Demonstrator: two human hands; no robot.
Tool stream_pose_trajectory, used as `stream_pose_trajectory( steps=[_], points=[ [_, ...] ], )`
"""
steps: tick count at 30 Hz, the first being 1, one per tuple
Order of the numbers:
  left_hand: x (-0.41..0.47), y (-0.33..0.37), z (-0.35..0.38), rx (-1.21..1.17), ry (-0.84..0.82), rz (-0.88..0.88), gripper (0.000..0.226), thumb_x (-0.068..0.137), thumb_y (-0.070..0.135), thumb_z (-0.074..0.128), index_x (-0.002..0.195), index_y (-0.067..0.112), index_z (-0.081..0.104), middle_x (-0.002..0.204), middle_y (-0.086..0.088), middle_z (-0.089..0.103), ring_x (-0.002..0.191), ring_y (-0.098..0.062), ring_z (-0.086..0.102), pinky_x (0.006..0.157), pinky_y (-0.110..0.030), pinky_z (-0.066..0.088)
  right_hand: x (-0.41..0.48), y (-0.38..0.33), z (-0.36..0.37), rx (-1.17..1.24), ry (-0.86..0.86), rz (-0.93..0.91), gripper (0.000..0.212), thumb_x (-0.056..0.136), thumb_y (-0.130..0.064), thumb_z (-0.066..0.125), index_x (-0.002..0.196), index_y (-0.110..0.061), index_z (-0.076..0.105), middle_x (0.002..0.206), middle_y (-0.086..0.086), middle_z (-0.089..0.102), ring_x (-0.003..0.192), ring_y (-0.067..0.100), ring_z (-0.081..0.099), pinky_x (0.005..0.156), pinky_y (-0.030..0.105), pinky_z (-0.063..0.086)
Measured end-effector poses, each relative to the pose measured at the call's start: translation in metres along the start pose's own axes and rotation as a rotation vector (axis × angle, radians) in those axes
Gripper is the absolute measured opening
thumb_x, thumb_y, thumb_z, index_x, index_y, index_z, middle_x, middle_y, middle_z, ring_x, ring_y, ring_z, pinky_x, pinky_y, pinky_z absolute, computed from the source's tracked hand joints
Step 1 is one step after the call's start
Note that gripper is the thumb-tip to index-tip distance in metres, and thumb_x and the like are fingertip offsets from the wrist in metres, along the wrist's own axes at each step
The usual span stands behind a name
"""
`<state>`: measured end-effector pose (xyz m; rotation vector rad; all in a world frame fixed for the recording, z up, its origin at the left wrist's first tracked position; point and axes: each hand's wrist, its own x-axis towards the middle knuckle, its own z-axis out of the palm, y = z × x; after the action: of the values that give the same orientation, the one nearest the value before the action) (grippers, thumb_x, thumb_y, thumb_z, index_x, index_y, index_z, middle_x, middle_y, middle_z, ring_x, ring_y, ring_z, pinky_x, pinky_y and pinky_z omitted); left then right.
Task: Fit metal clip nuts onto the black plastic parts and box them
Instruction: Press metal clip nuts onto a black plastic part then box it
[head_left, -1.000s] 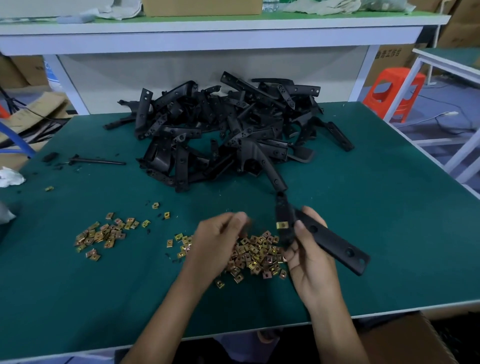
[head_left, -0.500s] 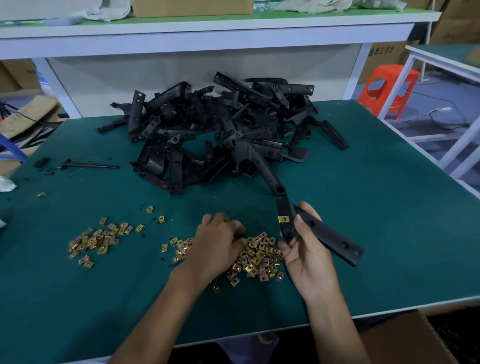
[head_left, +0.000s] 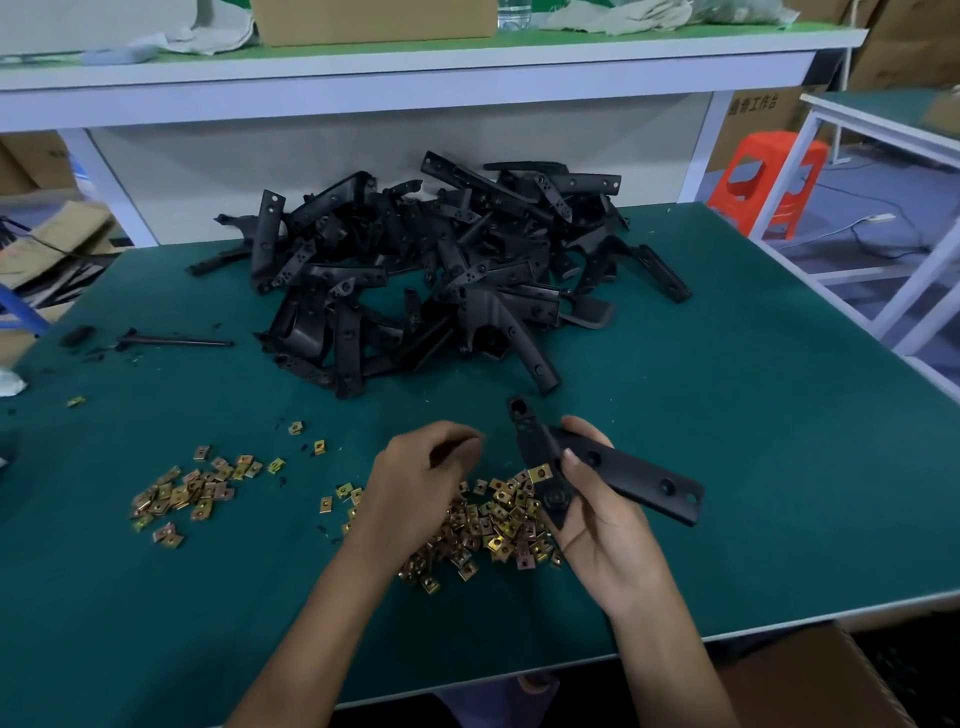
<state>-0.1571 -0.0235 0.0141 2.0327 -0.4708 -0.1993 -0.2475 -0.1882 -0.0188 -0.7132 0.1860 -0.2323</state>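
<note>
My right hand grips a black plastic part, an angled bracket with holes along its arm, above the table. One brass clip nut sits fitted on its edge. My left hand hovers with curled fingers over the near pile of clip nuts; whether it pinches a nut is hidden. A second, smaller scatter of clip nuts lies to the left. A large heap of black plastic parts fills the table's far middle.
The green table ends at a white front edge, with a cardboard box below it at the right. A thin black rod lies at the left. A shelf stands behind the heap, and an orange stool beyond the right edge.
My left hand went down into the nut pile and has lifted a little with fingers curled. My right hand tilted the black part, so its nut end points more toward me.
</note>
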Motion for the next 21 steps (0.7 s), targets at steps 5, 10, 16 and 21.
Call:
stream_pose_trajectory(
  steps=[5,10,16,21],
  points=[
    [-0.012,0.021,0.002,-0.738,-0.034,-0.266,0.013,0.091,0.006,0.068,0.102,0.009,0.075,0.082,-0.005,0.075,0.073,-0.011,0.068,0.066,-0.021,0.056,0.001,0.001,0.0,-0.04,-0.032,0.001,0.036,0.084,-0.021,0.073,0.12,-0.025,0.07,0.131,0.017,0.067,0.114,0.027,0.069,0.086,0.036,0.059],
    [-0.017,0.032,0.007,-0.895,-0.081,-0.327,0.017,0.088,0.007,0.068,0.103,0.002,0.072,0.081,-0.008,0.073,0.068,-0.012,0.067,0.061,-0.022,0.056,0.001,0.001,-0.002,-0.069,-0.071,-0.002,0.04,0.088,-0.024,0.075,0.127,-0.026,0.065,0.136,0.018,0.064,0.117,0.029,0.066,0.094,0.042,0.058],
    [-0.017,0.033,0.007,-0.892,-0.139,-0.382,0.014,0.086,0.012,0.069,0.097,0.007,0.076,0.085,-0.007,0.076,0.066,-0.009,0.068,0.053,-0.018,0.051,0.001,0.001,-0.001,-0.133,-0.067,-0.017,0.039,0.086,-0.022,0.073,0.124,-0.027,0.064,0.134,0.021,0.063,0.112,0.031,0.066,0.088,0.044,0.058],
    [-0.017,0.028,0.003,-0.963,-0.134,-0.46,0.018,0.085,0.014,0.07,0.101,0.007,0.076,0.093,-0.01,0.076,0.067,-0.01,0.068,0.051,-0.02,0.051,0.001,0.002,0.004,-0.096,-0.07,-0.016,0.036,0.085,-0.021,0.072,0.121,-0.027,0.067,0.132,0.019,0.065,0.111,0.03,0.067,0.084,0.041,0.06]
  ],
)
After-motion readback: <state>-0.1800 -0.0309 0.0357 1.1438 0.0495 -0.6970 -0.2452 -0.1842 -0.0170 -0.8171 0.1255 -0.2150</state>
